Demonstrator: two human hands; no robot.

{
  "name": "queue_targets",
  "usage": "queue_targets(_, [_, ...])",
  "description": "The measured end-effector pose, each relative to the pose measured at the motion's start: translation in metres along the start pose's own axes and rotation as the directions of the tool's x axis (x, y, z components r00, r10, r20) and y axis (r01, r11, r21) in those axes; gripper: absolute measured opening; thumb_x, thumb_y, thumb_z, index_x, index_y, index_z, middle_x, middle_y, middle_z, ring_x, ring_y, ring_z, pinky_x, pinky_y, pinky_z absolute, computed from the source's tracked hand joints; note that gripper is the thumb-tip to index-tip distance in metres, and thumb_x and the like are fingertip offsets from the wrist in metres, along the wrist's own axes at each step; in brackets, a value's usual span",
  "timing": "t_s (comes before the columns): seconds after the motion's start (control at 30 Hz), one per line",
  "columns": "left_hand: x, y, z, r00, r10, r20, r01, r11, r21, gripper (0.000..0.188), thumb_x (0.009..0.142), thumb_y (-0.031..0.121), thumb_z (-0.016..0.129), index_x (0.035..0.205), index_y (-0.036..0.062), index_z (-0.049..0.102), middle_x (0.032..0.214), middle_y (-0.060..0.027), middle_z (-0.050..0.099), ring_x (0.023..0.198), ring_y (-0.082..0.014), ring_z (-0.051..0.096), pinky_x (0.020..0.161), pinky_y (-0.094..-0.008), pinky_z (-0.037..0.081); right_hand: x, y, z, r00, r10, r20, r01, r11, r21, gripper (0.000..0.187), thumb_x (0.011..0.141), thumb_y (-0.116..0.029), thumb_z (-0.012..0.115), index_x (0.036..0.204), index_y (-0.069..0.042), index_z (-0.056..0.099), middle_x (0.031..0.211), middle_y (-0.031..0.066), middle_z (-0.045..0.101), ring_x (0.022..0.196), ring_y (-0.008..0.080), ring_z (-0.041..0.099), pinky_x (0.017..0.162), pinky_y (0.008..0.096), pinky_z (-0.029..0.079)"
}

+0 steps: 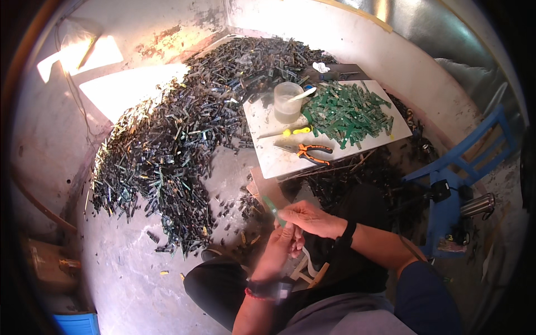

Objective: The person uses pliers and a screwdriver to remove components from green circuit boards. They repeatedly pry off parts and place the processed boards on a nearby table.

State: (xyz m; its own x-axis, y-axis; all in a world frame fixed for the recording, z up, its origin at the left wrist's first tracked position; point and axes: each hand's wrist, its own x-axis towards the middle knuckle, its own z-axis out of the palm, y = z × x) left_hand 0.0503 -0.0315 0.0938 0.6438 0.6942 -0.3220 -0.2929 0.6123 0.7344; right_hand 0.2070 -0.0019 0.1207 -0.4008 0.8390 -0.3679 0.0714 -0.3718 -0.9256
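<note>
Above my lap, both hands meet at a narrow green strip that looks like a piece of circuit board. My left hand is closed around its lower end, thumb up. From the right, my right hand pinches at the same strip, its fingertips against my left thumb. The strip's upper end sticks out toward the white board. A heap of similar green strips lies on that board. Beside the heap are orange-and-black pliers, a yellow-handled screwdriver and a cloudy plastic cup with a white-handled tool across it.
A large pile of dark strip-like parts spreads over the floor at the left and back, against the walls. To the right stands a blue plastic chair with a metal cylinder by it. A brown box sits far left.
</note>
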Motion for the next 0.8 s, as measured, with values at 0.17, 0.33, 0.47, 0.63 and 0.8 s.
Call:
queue_targets(0.17, [0.002,0.001,0.007,0.999,-0.034,0.019,0.028,0.959,0.283,0.051,0.098,0.052,0.038,0.084,0.0056,0.054,0.069,-0.0025,0.052,0.058,-0.0114,0.047,0.053,-0.023,0.039,-0.001,-0.022,0.0,0.99,-0.133,-0.046,0.132,0.991,-0.02,0.03,0.099,-0.026,0.047,0.094,0.001,0.06,0.07,0.0028,0.061,0.055,0.0087,0.054,0.052,0.0229,0.044])
queue_targets(0.33, [0.006,-0.002,-0.004,0.999,-0.016,-0.05,0.027,0.972,0.233,0.06,0.096,0.059,0.034,0.083,0.0046,0.056,0.071,-0.0041,0.056,0.059,-0.0135,0.051,0.056,-0.0257,0.042,0.01,-0.053,-0.031,0.977,-0.212,0.029,0.191,0.804,-0.563,0.03,0.096,-0.027,0.052,0.083,-0.001,0.061,0.054,0.0035,0.052,0.052,0.0101,0.049,0.051,0.0285,0.041])
queue_targets(0.47, [0.012,-0.002,-0.019,0.99,0.021,-0.143,-0.016,0.999,0.037,0.058,0.096,0.058,0.033,0.079,0.0069,0.053,0.067,-0.0039,0.052,0.057,-0.0135,0.048,0.052,-0.0267,0.038,0.02,-0.073,-0.056,0.948,0.144,0.285,0.059,0.799,-0.599,0.028,0.09,-0.024,0.058,0.078,0.0,0.065,0.053,0.001,0.053,0.05,0.0094,0.047,0.051,0.0272,0.04])
queue_targets(0.63, [0.016,0.002,-0.012,0.983,0.082,-0.164,-0.052,0.982,0.183,0.056,0.1,0.053,0.03,0.077,0.0061,0.05,0.064,-0.0057,0.051,0.052,-0.0146,0.046,0.049,-0.0264,0.037,0.043,-0.074,-0.062,0.904,0.225,0.365,0.067,0.767,-0.638,0.03,0.088,-0.027,0.06,0.077,0.0,0.066,0.054,0.001,0.056,0.05,0.0098,0.048,0.05,0.0273,0.039])
queue_targets(0.8, [0.017,0.012,-0.013,0.962,0.162,-0.22,-0.117,0.972,0.202,0.055,0.1,0.05,0.03,0.075,0.0057,0.049,0.062,-0.0069,0.05,0.051,-0.0152,0.046,0.047,-0.0278,0.037,0.057,-0.062,-0.073,0.864,-0.494,-0.096,0.305,0.667,-0.68,0.024,0.087,-0.022,0.064,0.076,0.0,0.063,0.06,0.0012,0.057,0.053,0.0074,0.05,0.049,0.0259,0.04])
